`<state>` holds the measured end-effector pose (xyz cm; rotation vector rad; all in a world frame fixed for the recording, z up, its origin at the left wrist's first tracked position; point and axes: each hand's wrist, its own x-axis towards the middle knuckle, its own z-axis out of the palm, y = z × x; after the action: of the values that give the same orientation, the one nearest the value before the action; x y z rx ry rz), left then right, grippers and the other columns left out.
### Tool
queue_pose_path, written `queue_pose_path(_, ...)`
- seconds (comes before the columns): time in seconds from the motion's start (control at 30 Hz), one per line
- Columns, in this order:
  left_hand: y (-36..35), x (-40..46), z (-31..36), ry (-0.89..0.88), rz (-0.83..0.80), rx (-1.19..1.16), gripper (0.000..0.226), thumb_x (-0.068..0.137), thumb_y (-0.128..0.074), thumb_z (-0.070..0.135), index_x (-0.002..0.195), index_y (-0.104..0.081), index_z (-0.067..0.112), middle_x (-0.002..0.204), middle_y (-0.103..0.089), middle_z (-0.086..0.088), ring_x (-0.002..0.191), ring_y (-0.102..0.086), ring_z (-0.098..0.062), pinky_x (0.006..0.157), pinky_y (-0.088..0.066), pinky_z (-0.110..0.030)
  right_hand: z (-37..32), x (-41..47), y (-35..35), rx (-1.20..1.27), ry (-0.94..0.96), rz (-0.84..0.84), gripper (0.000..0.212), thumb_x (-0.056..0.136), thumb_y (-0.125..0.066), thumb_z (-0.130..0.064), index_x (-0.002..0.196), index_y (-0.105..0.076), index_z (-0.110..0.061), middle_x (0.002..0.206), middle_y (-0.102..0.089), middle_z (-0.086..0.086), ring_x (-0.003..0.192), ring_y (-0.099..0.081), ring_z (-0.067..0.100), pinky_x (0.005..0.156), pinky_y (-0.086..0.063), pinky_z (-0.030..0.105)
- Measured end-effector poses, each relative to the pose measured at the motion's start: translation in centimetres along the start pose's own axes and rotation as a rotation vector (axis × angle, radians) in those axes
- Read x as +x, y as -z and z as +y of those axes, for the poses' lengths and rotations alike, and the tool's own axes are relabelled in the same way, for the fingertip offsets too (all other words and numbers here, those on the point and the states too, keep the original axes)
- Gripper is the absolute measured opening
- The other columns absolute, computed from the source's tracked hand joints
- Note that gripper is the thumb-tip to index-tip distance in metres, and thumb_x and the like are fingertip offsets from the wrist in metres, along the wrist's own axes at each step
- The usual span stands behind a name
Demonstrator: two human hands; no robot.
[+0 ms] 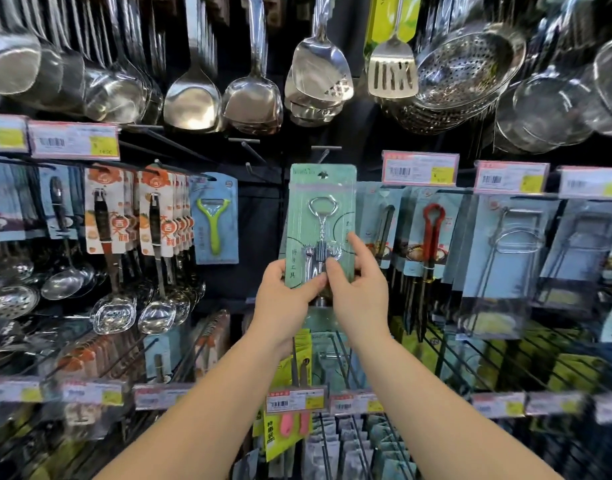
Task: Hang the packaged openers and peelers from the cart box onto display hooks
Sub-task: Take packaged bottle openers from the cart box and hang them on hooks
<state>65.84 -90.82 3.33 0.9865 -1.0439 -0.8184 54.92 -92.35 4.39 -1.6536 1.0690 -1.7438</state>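
A packaged opener [320,223] is held upright at the display: pale green card, clear blister, a metal winged corkscrew with a loop-shaped top inside. More cards are stacked behind it. Its hang hole sits near a bare display hook [323,154]; whether it is threaded cannot be told.

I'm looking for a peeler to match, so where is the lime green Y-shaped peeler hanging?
In the head view, the lime green Y-shaped peeler hangs left of centre, between the orange-carded utensils and the mint green corkscrew package both hands hold.
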Motion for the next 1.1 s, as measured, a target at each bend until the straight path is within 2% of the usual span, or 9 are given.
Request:
queue_pose_path(0.1,-0.2,1.3,-0.3,0.079,0.016,0.066,0.053,0.081,-0.080,0.027,0.127,-0.055,0.021,0.122,-0.068,-0.002,0.109,-0.066,-0.020,0.097,-0.054,-0.044,0.4,1.1,-0.8,-0.068,-0.101,0.000,0.052,0.094,-0.061,-0.031,0.143,-0.043,-0.037,0.144,-0.047,-0.009,0.129,-0.043,0.005,0.096,-0.036,0.023)
queue_pose_path(0.17,-0.3,2.2,-0.5,0.092,0.030,0.139,0.064,0.083,-0.076,0.034,0.138,-0.049,0.020,0.133,-0.062,-0.001,0.120,-0.060,-0.022,0.103,-0.049,-0.045,0.6,2.1,-1.4,-0.093,-0.136,-0.013,0.053,0.095,-0.060,-0.030,0.144,-0.041,-0.038,0.146,-0.047,-0.006,0.122,-0.045,0.005,0.091,-0.037,0.023)
queue_pose_path(0.27,-0.1,3.4,-0.9,0.064,0.052,0.281,0.069,0.085,-0.072,0.042,0.144,-0.043,0.019,0.132,-0.056,0.003,0.121,-0.052,-0.019,0.102,-0.042,-0.034,1.2,2.8,-1.7,-0.155,-0.159,-0.040,0.058,0.095,-0.060,-0.029,0.147,-0.035,-0.038,0.148,-0.043,-0.003,0.124,-0.046,0.012,0.096,-0.040,0.026)
queue_pose_path(0.37,0.5,3.9,-1.9,0.131,0.045,0.384,0.092,0.084,-0.070,0.050,0.155,-0.020,0.020,0.159,-0.030,-0.006,0.144,-0.032,-0.028,0.115,-0.032,-0.045,2.4,1.9,-1.1,-0.227,-0.167,-0.032,0.061,0.094,-0.061,-0.031,0.148,-0.034,-0.036,0.149,-0.036,0.002,0.128,-0.043,0.013,0.096,-0.033,0.024)
queue_pose_path(0.43,1.0,3.9,-2.7,0.150,0.043,0.399,0.095,0.084,-0.070,0.050,0.157,-0.016,0.021,0.163,-0.023,-0.006,0.147,-0.027,-0.028,0.115,-0.030,-0.045,3.3,1.1,-0.5,-0.244,-0.182,-0.020,0.058,0.093,-0.061,-0.030,0.146,-0.037,-0.033,0.148,-0.037,0.003,0.132,-0.041,0.017,0.098,-0.032,0.026)
queue_pose_path(0.63,1.5,2.7,-4.5,0.143,0.037,0.382,0.090,0.084,-0.073,0.044,0.155,-0.022,0.022,0.161,-0.028,-0.005,0.145,-0.031,-0.027,0.112,-0.032,-0.042,5.7,-0.9,1.5,-0.254,-0.238,0.035,0.052,0.094,-0.060,-0.030,0.142,-0.042,-0.030,0.142,-0.045,-0.001,0.118,-0.047,0.011,0.092,-0.038,0.026)
queue_pose_path(0.8,-1.3,-0.2,-5.1,-0.027,0.139,0.568,0.073,0.083,-0.072,0.044,0.145,-0.040,0.025,0.148,-0.044,-0.004,0.136,-0.039,-0.026,0.110,-0.035,-0.045,7.0,-2.3,4.6,-0.270,-0.305,0.071,0.051,0.095,-0.059,-0.031,0.142,-0.041,-0.031,0.140,-0.048,-0.002,0.111,-0.049,0.010,0.090,-0.042,0.028)
queue_pose_path(0.97,-8.3,-4.2,-6.1,-0.125,-0.165,0.714,0.070,0.085,-0.066,0.049,0.145,-0.040,0.024,0.148,-0.043,-0.001,0.138,-0.035,-0.025,0.113,-0.032,-0.043,7.9,-3.5,11.5,-0.350,-0.359,0.091,0.052,0.096,-0.058,-0.031,0.145,-0.040,-0.029,0.145,-0.046,-0.001,0.129,-0.047,0.016,0.098,-0.041,0.030)
queue_pose_path(1.1,-15.7,-6.8,-7.2,-0.081,-0.431,0.868,0.069,0.088,-0.060,0.055,0.145,-0.042,0.022,0.149,-0.046,-0.005,0.138,-0.039,-0.029,0.114,-0.033,-0.043,8.4,-5.1,19.9,-0.534,-0.376,0.103,0.053,0.096,-0.056,-0.034,0.146,-0.039,-0.025,0.143,-0.050,0.002,0.123,-0.053,0.020,0.090,-0.045,0.032)
